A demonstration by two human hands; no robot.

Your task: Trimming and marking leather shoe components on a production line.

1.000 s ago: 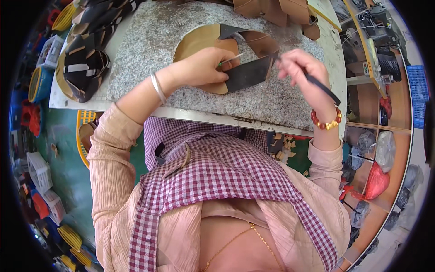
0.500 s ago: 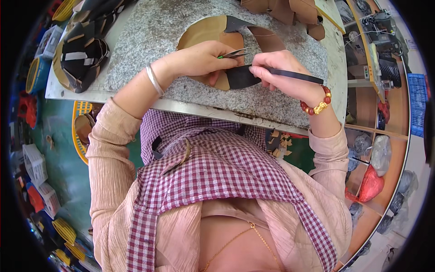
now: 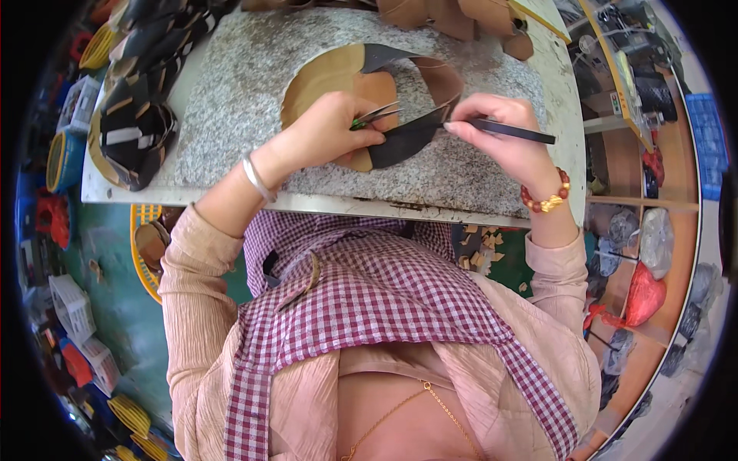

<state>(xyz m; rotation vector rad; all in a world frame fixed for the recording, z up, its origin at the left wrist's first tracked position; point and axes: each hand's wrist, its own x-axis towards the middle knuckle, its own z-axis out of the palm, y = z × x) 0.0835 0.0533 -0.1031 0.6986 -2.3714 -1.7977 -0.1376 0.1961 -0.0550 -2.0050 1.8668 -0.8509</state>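
Note:
A loop-shaped leather shoe upper [image 3: 319,77], with tan, black and brown panels, lies on the stone slab. My left hand [image 3: 330,127] rests on its near left part, fingers closed around small thread snips [image 3: 380,112] with a bit of green; the thin blades point right, a little apart. My right hand [image 3: 500,127] is at the upper's right side, thumb and fingers pinched around a slim, flat black bar [image 3: 523,134]. The bar's back end sticks out past the hand to the right. Its front end is hidden at the fingertips, beside the black panel's edge.
The speckled stone slab [image 3: 231,100] sits on a white table. Dark shoe uppers [image 3: 134,138] are heaped at the left, brown leather pieces [image 3: 461,15] at the far edge. A yellow basket [image 3: 144,265] stands below left; shelves with plastic bags [image 3: 656,242] stand at the right.
Both hands and the upper have shifted left and slightly nearer in the picture, along with the table. My right hand has drawn away from my left, fingertips now farther along the black panel.

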